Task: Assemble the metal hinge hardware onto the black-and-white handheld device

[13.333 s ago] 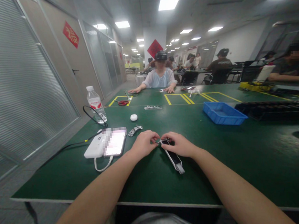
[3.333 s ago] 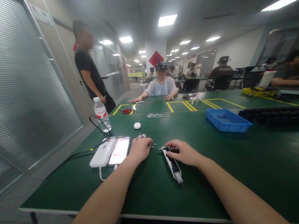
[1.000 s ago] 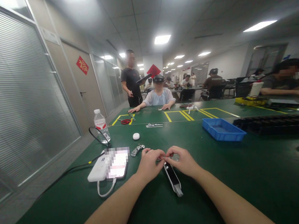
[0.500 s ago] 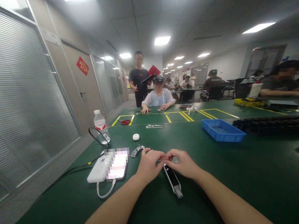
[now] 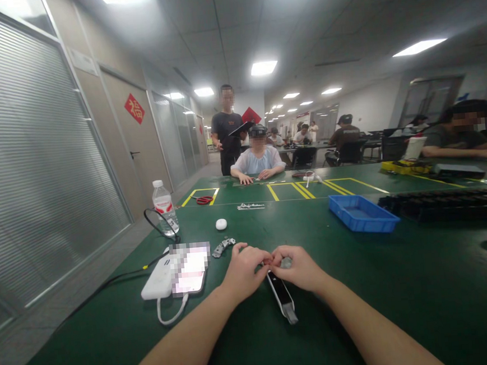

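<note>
My left hand (image 5: 247, 267) and my right hand (image 5: 297, 265) meet above the green table (image 5: 239, 340), fingertips pinched together. Whatever is between the fingertips is too small or hidden to name. Just below them lies a long narrow device (image 5: 281, 293) with a black top, white edges and a grey tip pointing toward me; its far end is covered by my fingers. A small clear item (image 5: 286, 262) shows beside my right fingers. Left of my left hand lies a grey perforated metal piece (image 5: 224, 247), with a white rounded case (image 5: 221, 224) behind it.
A phone (image 5: 193, 268), white power bank (image 5: 156, 282), cable and water bottle (image 5: 165, 208) stand at left. Right of centre is a blue tray (image 5: 363, 213). Red-handled scissors (image 5: 204, 200) and white strips (image 5: 251, 206) lie farther back. A person sits opposite; another stands behind.
My fingertips have shifted slightly and remain together. The seated person's hands opposite have moved closer together.
</note>
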The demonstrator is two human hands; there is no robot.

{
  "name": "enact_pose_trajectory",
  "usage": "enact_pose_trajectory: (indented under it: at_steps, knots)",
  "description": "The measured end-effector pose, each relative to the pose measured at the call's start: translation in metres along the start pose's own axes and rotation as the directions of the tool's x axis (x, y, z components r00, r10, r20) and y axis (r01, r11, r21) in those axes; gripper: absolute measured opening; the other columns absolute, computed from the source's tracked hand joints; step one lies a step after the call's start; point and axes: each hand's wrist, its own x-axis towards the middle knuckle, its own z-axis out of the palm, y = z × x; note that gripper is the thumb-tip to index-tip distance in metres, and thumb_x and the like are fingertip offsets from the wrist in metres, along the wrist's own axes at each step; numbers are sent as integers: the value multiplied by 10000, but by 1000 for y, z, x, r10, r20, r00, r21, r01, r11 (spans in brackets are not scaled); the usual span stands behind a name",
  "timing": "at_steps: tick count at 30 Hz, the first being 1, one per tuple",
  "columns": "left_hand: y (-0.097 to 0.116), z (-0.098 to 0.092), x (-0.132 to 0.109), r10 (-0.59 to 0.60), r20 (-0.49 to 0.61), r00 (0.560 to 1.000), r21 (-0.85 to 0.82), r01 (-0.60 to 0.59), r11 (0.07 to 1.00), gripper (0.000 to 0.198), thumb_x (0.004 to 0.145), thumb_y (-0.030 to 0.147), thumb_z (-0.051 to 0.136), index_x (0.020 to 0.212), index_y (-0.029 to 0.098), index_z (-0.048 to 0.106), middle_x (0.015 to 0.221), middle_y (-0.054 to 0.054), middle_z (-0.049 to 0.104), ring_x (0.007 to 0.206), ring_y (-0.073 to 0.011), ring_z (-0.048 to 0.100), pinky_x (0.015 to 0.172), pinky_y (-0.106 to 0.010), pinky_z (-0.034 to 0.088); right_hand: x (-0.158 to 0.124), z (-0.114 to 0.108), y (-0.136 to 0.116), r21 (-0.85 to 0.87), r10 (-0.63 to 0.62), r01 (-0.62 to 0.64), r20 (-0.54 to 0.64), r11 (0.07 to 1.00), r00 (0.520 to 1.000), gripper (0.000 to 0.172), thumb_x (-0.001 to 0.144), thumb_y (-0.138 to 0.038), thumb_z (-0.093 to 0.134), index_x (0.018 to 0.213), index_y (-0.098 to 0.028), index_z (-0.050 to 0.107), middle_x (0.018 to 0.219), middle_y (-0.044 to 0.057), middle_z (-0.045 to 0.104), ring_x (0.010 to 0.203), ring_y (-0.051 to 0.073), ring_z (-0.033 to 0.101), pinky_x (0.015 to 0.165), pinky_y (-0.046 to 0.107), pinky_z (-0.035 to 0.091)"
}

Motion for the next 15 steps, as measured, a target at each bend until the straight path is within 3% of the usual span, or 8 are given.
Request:
enact_pose_trajectory:
  at_steps: [7,12,15]
  knots:
    - [0,0,1,-10,9,1000,7,10,1000,112,803,173,553,881,234,605,870,33,676,881,-148,576,968,-367,242,1,-2,0,-32,34,-34,8,999,999,15,665,-148,617,677,-146,608,678,13,605,654,123,552,637,238,440]
    - [0,0,1,-85,22,996,32,85,996,109,810,207,553,907,228,599,912,18,668,910,-164,566,922,-369,281,3,-7,7,-51,35,-34,6,998,999,186,702,-159,581,879,-134,630,702,7,594,655,118,547,645,241,448]
    - [-2,0,0,-145,55,988,48,142,989,114,833,249,530,914,225,607,936,-1,655,947,-176,553,904,-368,303,4,-11,12,-148,78,-75,9,986,997,203,723,-191,574,890,-143,679,733,29,616,677,132,557,668,260,452]
